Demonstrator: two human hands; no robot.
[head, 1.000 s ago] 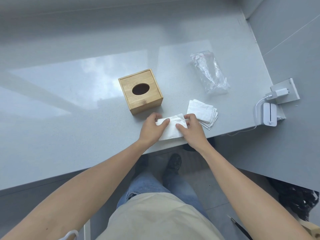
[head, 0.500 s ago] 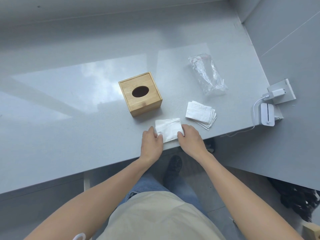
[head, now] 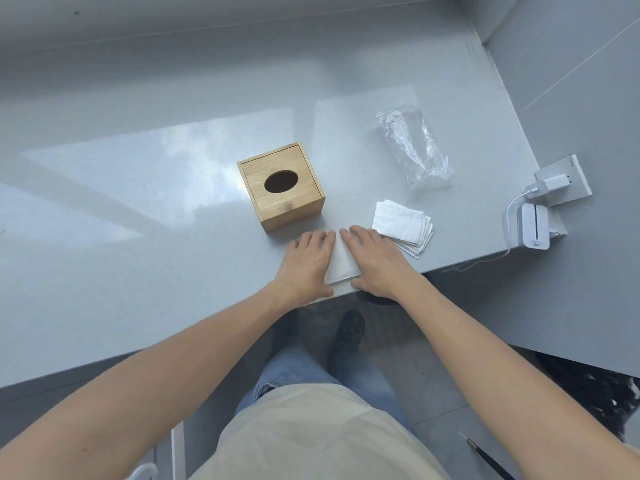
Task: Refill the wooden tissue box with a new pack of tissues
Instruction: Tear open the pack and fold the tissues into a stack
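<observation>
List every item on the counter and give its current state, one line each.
Wooden box: lid on, nothing showing through the oval hole.
Tissue: flat, pressed under both hands.
Tissue stack: loose, fanned, untouched.
Plastic wrapper: empty, crumpled.
Left hand: open, palm down.
Right hand: open, palm down.

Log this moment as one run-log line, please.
left hand + right hand: flat on tissue | tissue stack: right | wooden box: closed | wrapper: empty

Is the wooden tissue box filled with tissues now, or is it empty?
It appears empty: the oval opening of the wooden tissue box shows only darkness, with no tissue poking out. The full interior is hidden, so I cannot be certain.
</observation>
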